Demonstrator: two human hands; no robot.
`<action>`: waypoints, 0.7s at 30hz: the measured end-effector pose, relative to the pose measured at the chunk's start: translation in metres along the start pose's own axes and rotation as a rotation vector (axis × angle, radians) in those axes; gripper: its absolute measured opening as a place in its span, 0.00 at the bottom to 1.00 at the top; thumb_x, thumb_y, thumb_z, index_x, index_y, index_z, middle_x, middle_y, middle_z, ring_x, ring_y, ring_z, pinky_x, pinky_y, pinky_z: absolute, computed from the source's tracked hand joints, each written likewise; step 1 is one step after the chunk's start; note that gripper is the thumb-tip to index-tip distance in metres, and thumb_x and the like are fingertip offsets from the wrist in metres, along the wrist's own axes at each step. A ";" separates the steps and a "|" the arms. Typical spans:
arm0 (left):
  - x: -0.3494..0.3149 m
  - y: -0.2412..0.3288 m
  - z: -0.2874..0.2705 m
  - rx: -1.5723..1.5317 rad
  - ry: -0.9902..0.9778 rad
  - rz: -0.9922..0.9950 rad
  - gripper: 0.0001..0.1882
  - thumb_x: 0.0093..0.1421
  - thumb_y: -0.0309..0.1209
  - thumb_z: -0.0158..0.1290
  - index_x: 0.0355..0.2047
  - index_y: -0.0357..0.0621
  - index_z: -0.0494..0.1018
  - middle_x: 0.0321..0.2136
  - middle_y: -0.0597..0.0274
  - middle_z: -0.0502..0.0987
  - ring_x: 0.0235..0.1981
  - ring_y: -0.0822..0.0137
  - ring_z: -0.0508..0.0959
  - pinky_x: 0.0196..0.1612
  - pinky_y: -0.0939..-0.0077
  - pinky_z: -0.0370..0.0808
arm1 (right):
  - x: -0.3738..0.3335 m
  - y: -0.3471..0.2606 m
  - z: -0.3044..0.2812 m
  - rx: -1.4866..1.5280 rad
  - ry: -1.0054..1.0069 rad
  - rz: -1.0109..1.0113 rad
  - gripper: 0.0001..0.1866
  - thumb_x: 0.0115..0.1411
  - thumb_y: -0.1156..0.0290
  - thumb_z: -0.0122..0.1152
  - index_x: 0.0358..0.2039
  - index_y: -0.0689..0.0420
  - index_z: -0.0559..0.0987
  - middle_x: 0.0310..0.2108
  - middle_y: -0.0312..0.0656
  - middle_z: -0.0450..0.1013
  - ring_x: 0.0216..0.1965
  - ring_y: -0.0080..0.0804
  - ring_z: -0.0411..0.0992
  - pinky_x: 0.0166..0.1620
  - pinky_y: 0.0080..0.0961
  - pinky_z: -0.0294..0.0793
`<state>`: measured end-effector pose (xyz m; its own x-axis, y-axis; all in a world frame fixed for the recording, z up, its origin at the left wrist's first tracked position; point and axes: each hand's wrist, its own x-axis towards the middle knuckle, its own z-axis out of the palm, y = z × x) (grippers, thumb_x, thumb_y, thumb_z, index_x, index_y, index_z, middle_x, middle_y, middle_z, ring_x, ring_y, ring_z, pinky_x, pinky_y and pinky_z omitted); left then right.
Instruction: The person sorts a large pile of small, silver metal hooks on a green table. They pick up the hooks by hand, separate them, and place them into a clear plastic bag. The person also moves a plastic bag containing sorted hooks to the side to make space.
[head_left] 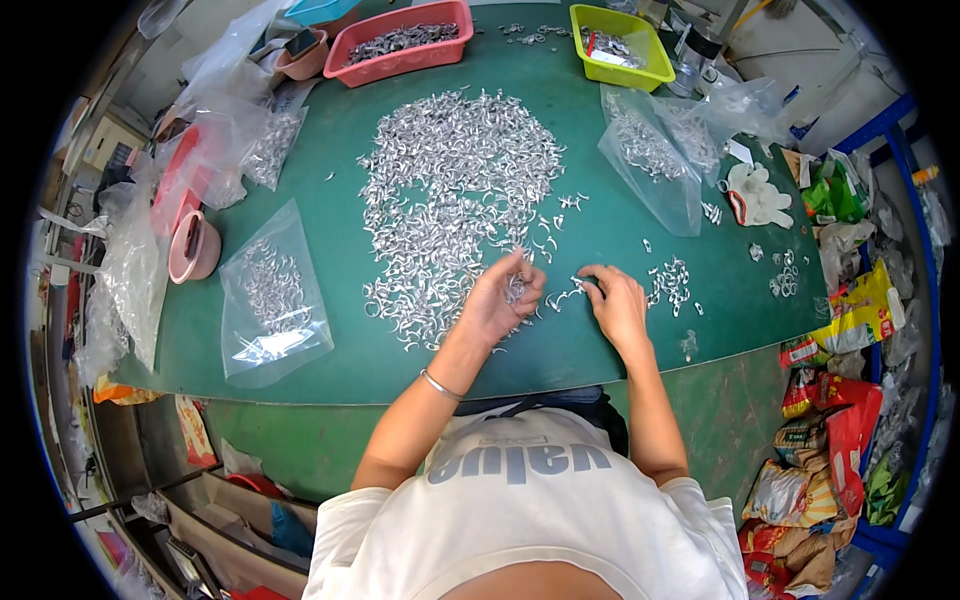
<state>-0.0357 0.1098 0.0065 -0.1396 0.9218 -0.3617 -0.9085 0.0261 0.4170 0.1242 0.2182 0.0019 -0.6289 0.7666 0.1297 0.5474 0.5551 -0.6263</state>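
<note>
White T-shirt cloth (540, 520) fills the lower middle, with 2 bare forearms reaching past it over a green table (400, 372). The left hand (497, 302) is curled, its fingers loosely closed around several silvery curved pieces (517, 288), just beside the lower right edge of a broad pile (450, 180) of similar bits. Thumb and forefinger of the right hand (618, 308) come together at the right end of a short scatter (560, 298); whether they pinch anything, I cannot tell. Just right of that hand lies a small cluster (672, 283).
</note>
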 end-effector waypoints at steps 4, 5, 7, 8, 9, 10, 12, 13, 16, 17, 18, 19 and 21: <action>0.001 -0.008 -0.011 -0.178 -0.059 -0.050 0.14 0.63 0.38 0.45 0.23 0.45 0.64 0.17 0.68 0.59 0.14 0.80 0.56 0.14 0.89 0.55 | 0.004 -0.003 0.000 0.009 0.021 0.055 0.04 0.51 0.73 0.59 0.29 0.55 0.77 0.24 0.45 0.70 0.25 0.45 0.69 0.29 0.38 0.66; -0.001 -0.009 -0.012 -0.195 -0.097 -0.050 0.14 0.63 0.37 0.45 0.23 0.44 0.64 0.17 0.69 0.58 0.14 0.80 0.56 0.13 0.89 0.54 | 0.006 -0.004 -0.001 0.044 0.032 0.086 0.04 0.51 0.73 0.59 0.29 0.56 0.76 0.24 0.45 0.70 0.25 0.45 0.69 0.29 0.38 0.66; -0.003 -0.010 -0.013 -0.218 -0.140 -0.057 0.13 0.63 0.37 0.44 0.24 0.44 0.65 0.17 0.69 0.58 0.14 0.80 0.56 0.13 0.90 0.54 | 0.008 0.001 0.002 0.006 0.060 0.039 0.05 0.51 0.73 0.59 0.30 0.56 0.76 0.23 0.44 0.69 0.24 0.43 0.68 0.28 0.37 0.65; -0.003 -0.010 -0.014 -0.223 -0.146 -0.063 0.12 0.63 0.36 0.44 0.25 0.44 0.65 0.17 0.69 0.58 0.14 0.81 0.56 0.14 0.91 0.55 | 0.008 0.003 0.002 -0.013 0.074 0.016 0.05 0.51 0.73 0.59 0.30 0.57 0.76 0.23 0.44 0.69 0.23 0.43 0.68 0.28 0.36 0.65; -0.004 -0.010 -0.015 -0.229 -0.149 -0.065 0.11 0.63 0.35 0.44 0.26 0.44 0.65 0.17 0.69 0.59 0.14 0.81 0.56 0.14 0.91 0.55 | 0.008 0.003 0.001 0.012 0.093 0.009 0.05 0.51 0.74 0.59 0.30 0.57 0.76 0.21 0.43 0.67 0.21 0.40 0.65 0.27 0.34 0.63; -0.006 -0.010 -0.015 -0.183 -0.116 -0.041 0.11 0.63 0.35 0.45 0.26 0.44 0.66 0.18 0.68 0.61 0.15 0.81 0.56 0.14 0.91 0.54 | 0.006 0.002 -0.003 0.037 0.113 0.003 0.06 0.51 0.74 0.60 0.31 0.58 0.76 0.20 0.43 0.66 0.19 0.36 0.63 0.25 0.32 0.62; -0.009 -0.010 -0.012 -0.091 -0.049 0.002 0.10 0.62 0.36 0.48 0.26 0.44 0.67 0.19 0.67 0.64 0.16 0.81 0.57 0.15 0.89 0.54 | 0.004 -0.002 -0.007 0.044 0.124 0.004 0.06 0.50 0.74 0.60 0.31 0.58 0.76 0.18 0.42 0.65 0.17 0.35 0.62 0.24 0.30 0.61; -0.011 -0.010 -0.011 -0.094 -0.033 0.006 0.11 0.62 0.36 0.48 0.26 0.45 0.67 0.20 0.67 0.64 0.16 0.80 0.57 0.15 0.89 0.54 | 0.002 -0.005 -0.009 0.026 0.116 0.011 0.06 0.50 0.74 0.60 0.31 0.58 0.77 0.19 0.43 0.66 0.18 0.36 0.63 0.25 0.31 0.62; -0.012 -0.011 -0.008 -0.117 -0.011 0.010 0.12 0.61 0.38 0.48 0.24 0.45 0.66 0.20 0.66 0.65 0.16 0.80 0.57 0.15 0.88 0.54 | 0.002 -0.005 -0.002 -0.065 0.115 -0.009 0.05 0.50 0.73 0.60 0.30 0.56 0.77 0.24 0.44 0.70 0.24 0.42 0.69 0.27 0.36 0.66; -0.012 -0.013 -0.008 -0.134 -0.017 0.007 0.13 0.61 0.38 0.48 0.24 0.45 0.65 0.20 0.66 0.65 0.16 0.79 0.58 0.15 0.88 0.54 | 0.003 -0.003 0.001 -0.102 0.119 -0.022 0.05 0.50 0.73 0.60 0.30 0.55 0.77 0.26 0.44 0.72 0.26 0.45 0.71 0.29 0.38 0.68; -0.012 -0.014 -0.009 -0.151 -0.021 0.006 0.13 0.61 0.39 0.48 0.23 0.46 0.65 0.21 0.65 0.65 0.16 0.79 0.58 0.15 0.88 0.54 | 0.004 -0.002 0.003 -0.109 0.109 -0.027 0.05 0.50 0.72 0.60 0.29 0.55 0.77 0.26 0.44 0.72 0.26 0.45 0.71 0.29 0.38 0.68; -0.013 -0.015 -0.011 -0.146 -0.061 0.003 0.14 0.61 0.39 0.47 0.23 0.46 0.64 0.21 0.65 0.65 0.16 0.79 0.58 0.15 0.87 0.54 | 0.006 -0.001 0.004 -0.117 0.100 -0.031 0.04 0.50 0.72 0.60 0.28 0.56 0.76 0.26 0.44 0.72 0.26 0.45 0.71 0.29 0.38 0.68; -0.014 -0.016 -0.016 -0.137 -0.139 -0.002 0.15 0.61 0.40 0.47 0.21 0.47 0.63 0.21 0.64 0.66 0.16 0.78 0.58 0.15 0.87 0.53 | 0.007 0.002 0.001 -0.155 0.114 -0.008 0.04 0.50 0.71 0.60 0.27 0.56 0.76 0.26 0.44 0.73 0.27 0.46 0.72 0.29 0.39 0.69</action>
<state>-0.0259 0.0898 -0.0086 -0.0903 0.9665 -0.2402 -0.9552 -0.0157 0.2957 0.1201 0.2242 0.0012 -0.5718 0.7887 0.2256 0.6266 0.5974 -0.5005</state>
